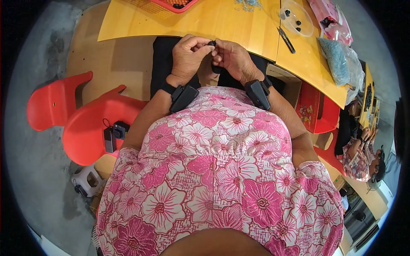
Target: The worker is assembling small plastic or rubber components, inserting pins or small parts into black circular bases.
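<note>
Both hands meet in front of me at the near edge of the yellow table. My left hand (188, 57) is closed, its thumb and forefinger pinching a small black piece (212, 43). My right hand (235, 60) is closed on the same piece from the other side. Its exact kind is too small to tell. Another dark rounded item (216, 68) shows just below the right fingers; whether it is held there I cannot tell. On the table to the right, a clear round dish (308, 31) contains several small black pieces. Black-handled snips or a cutter (286, 40) lie beside it.
A red basket (188, 6) and scattered small bluish pieces (248, 4) are at the table's far side. Right are a bag of bluish bits (335, 62), a pink bag (326, 15) and a red box (331, 113). Red chairs (81, 136) stand left; another person (356, 158) sits far right.
</note>
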`<act>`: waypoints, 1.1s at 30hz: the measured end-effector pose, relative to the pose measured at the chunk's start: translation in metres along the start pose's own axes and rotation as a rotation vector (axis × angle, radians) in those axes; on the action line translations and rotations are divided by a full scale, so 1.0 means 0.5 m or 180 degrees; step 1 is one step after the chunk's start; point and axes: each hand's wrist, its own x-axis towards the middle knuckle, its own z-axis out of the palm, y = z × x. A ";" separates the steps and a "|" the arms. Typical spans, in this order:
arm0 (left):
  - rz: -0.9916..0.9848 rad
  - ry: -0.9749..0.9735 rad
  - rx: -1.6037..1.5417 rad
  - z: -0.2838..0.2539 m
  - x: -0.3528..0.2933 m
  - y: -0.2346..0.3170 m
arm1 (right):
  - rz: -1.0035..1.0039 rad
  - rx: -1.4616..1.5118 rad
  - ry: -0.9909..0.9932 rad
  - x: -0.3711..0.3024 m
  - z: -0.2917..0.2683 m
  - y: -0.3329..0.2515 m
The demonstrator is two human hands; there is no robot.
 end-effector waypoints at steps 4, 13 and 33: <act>-0.0046 -0.0034 0.0049 0.006 -0.001 -0.003 | -0.0145 -0.0237 -0.0035 0.005 -0.012 0.013; -0.1046 -0.0670 -0.1318 0.014 -0.008 0.007 | -0.1091 -0.1815 -0.0292 -0.010 -0.020 0.014; -0.1391 -0.0951 -0.2684 0.014 -0.017 0.027 | -0.1681 -0.2367 -0.0221 -0.032 0.004 -0.003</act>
